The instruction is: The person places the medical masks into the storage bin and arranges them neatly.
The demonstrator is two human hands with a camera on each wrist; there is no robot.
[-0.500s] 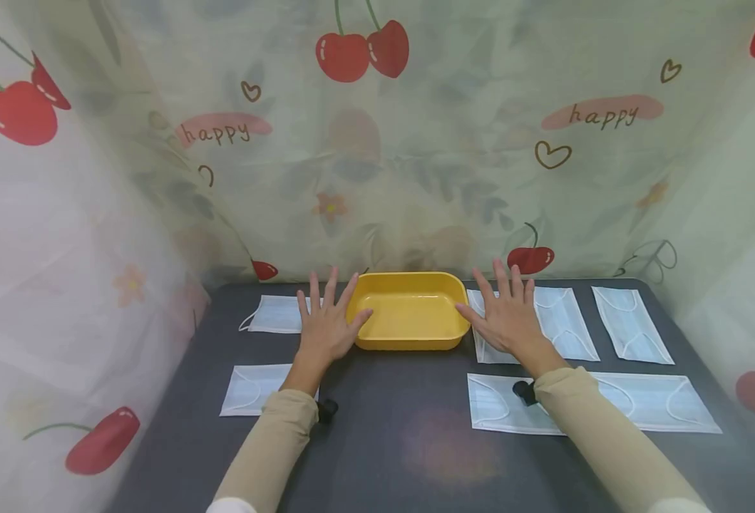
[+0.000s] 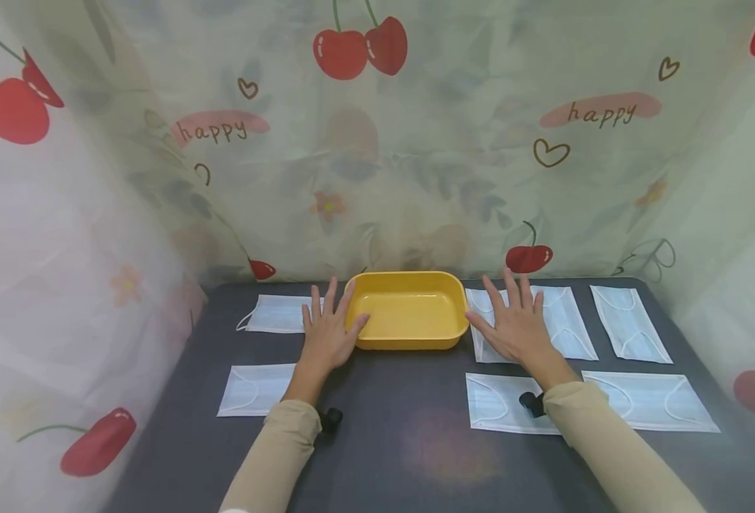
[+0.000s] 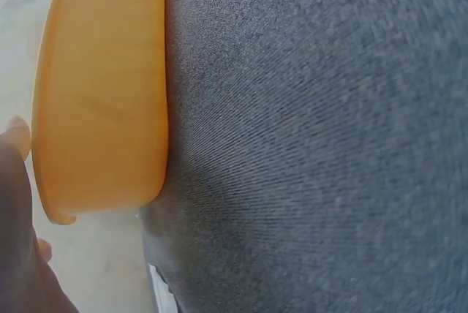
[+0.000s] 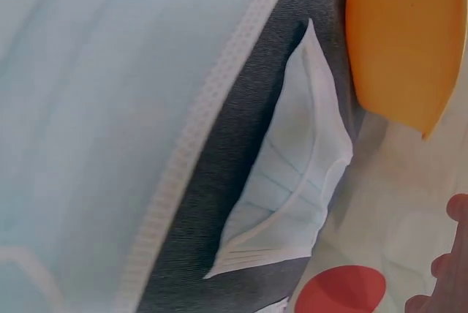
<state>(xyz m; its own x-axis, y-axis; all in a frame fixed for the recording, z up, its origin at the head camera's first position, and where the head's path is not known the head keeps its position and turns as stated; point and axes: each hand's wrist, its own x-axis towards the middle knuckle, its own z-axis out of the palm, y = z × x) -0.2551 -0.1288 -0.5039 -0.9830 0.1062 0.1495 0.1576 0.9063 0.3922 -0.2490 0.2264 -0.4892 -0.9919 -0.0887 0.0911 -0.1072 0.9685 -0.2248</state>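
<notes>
A yellow plastic tray (image 2: 409,320) sits at the back middle of the table. My left hand (image 2: 328,340) is at its left end, fingers straight and spread, with the thumb over the rim; in the left wrist view the tray's side wall (image 3: 102,108) is close to that hand, and contact cannot be told. My right hand (image 2: 517,329) hovers by the tray's right end, fingers spread, above light blue face masks (image 2: 566,320). Its thumb tip is near the tray's rim. Neither hand grips anything.
More face masks lie flat: one at back left (image 2: 277,313), one at front left (image 2: 255,390), one at far right (image 2: 630,324), and others front right (image 2: 666,402). A printed curtain (image 2: 403,178) encloses the dark table (image 2: 383,442) at the back and sides.
My right hand has shifted a little to the right and towards me, its thumb drawing back from over the tray. My left hand has lowered slightly. The tray and masks stay put.
</notes>
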